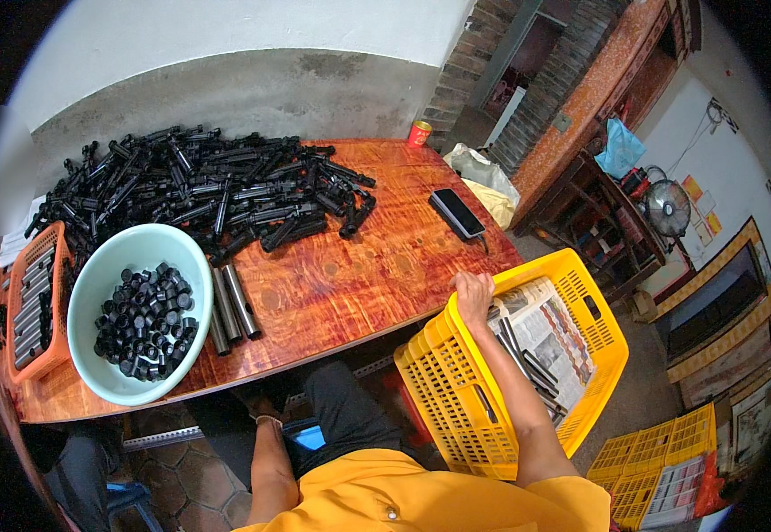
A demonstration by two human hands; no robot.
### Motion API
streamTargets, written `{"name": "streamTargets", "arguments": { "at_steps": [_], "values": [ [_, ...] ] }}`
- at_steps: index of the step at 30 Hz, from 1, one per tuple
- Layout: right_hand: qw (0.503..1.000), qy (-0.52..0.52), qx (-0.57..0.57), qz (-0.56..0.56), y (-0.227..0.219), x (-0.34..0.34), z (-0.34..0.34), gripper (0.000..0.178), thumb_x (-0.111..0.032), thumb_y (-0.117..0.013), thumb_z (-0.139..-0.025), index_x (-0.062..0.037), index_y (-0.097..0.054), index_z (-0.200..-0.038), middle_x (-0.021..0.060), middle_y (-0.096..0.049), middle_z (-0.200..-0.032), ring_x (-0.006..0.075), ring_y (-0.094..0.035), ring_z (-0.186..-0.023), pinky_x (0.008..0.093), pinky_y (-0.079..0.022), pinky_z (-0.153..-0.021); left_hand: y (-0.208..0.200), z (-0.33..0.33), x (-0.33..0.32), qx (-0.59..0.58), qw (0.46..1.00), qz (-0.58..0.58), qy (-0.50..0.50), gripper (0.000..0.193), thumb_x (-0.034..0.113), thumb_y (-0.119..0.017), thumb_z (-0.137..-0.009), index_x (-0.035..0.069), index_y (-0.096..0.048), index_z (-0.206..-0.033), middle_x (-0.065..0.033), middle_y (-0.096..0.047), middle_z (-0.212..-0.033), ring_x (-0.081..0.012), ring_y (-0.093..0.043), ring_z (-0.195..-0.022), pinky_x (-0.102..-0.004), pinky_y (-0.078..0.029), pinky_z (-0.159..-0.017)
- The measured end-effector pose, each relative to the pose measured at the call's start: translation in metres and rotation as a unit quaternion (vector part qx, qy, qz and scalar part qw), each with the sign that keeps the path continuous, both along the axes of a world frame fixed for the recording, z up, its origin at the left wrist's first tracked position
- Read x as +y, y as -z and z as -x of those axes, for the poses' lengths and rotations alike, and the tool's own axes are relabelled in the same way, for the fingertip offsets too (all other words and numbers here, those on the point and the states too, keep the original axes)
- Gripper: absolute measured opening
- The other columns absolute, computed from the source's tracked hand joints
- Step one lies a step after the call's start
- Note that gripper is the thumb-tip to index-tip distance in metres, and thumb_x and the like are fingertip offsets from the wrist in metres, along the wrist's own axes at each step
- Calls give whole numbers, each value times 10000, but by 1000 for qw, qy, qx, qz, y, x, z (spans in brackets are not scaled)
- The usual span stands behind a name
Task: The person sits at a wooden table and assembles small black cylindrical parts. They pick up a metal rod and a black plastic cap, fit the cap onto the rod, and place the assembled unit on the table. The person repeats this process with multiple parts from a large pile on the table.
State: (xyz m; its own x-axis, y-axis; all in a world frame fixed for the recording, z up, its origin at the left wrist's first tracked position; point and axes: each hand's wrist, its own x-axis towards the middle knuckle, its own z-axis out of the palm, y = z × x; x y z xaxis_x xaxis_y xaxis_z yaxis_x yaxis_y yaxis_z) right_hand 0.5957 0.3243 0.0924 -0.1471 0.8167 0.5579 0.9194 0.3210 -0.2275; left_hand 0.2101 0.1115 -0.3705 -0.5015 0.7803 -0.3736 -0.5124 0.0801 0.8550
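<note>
Head view: right hand (473,293) grips yellow crate (456,390) rim

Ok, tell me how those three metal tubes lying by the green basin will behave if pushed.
The metal tubes look round and smooth, so a sideways push would likely roll them across the wooden table. They lie near the table's front edge, so they could roll off. They appear rigid and shiny, probably slippery in a loose grip and heavier than the black plastic parts in the basin.

A white-over-grey wall (253,80) backs the reddish wooden table (359,275); hexagonal floor tiles (182,470) lie below.
</note>
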Motion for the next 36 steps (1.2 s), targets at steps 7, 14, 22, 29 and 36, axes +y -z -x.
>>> {"name": "streamTargets", "arguments": {
  "at_steps": [7,14,22,29,36],
  "values": [
    [1000,-1,-9,5,-4,-2,5,323,-237,-402,-896,-63,-613,-727,76,-636,-836,264,-523,-841,444,-258,-960,6,5,0,23,1000,6,-7,431,409,-484,-883,91,-577,-1160,-141,-613,-1111,-328,-587,-894,-458,-521,-727],
    [1000,-1,4,10,-5,-5,5,333,-231,-379,-896,-70,-616,-727,65,-636,-846,257,-521,-866,449,-246,-985,-8,-3,-5,277,948,155,31,378,321,-493,-848,60,-587,-1105,-177,-615,-1078,-354,-591,-909,-454,-511,-752],
    [1000,5,4,-1,2,-2,-6,320,-240,-395,-882,-77,-620,-724,67,-640,-810,271,-530,-820,448,-258,-972,-27,-17,21,510,823,237,80,321,220,-503,-808,23,-599,-1043,-218,-618,-1040,-384,-596,-926,-450,-498,-782],
    [982,-128,102,96,-64,3,21,212,-231,-603,-833,-36,-635,-911,138,-603,-885,296,-562,-811,391,-422,-822,57,-4,25,660,724,164,113,254,134,-502,-795,-24,-593,-973,-261,-615,-1002,-422,-592,-940,-462,-484,-804],
    [861,-428,197,-192,-183,-151,46,289,-240,-578,-866,1,-600,-1024,138,-572,-1015,270,-554,-945,367,-419,-889,-266,-80,-49,438,822,225,284,311,165,-487,-886,-44,-387,-1094,-343,-563,-1005,-484,-544,-957,-530,-436,-826]
  ]
}}
